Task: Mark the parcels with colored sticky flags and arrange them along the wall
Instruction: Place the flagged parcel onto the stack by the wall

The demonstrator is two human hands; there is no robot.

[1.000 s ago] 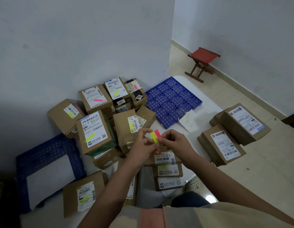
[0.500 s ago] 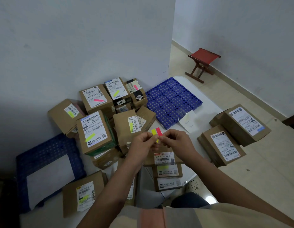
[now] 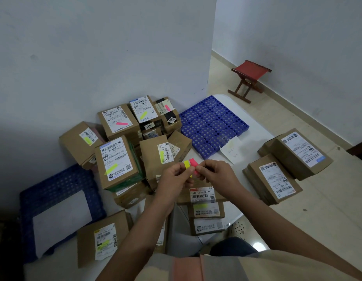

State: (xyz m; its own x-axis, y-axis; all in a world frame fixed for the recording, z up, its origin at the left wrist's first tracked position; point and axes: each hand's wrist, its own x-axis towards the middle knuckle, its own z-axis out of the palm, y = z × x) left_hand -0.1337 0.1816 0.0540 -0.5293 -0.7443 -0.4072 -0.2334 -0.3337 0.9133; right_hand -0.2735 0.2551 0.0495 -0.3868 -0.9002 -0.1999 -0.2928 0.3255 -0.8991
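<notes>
My left hand and my right hand meet in mid-air over the parcels, both pinching a small pad of sticky flags with a yellow strip and a pink strip. Below my hands lies a brown parcel with a white barcode label and no flag that I can see. Against the wall stands a heap of brown parcels, several bearing yellow or pink flags. Two unflagged parcels lie on the floor to the right.
A blue perforated tray lies beside the heap on a white board, with a slip of paper at its edge. Another blue crate holding white paper sits at left. A red folding stool stands by the far wall.
Both hands have shifted slightly on the flag pad; the fingers work at its strips. The parcels have not moved.
</notes>
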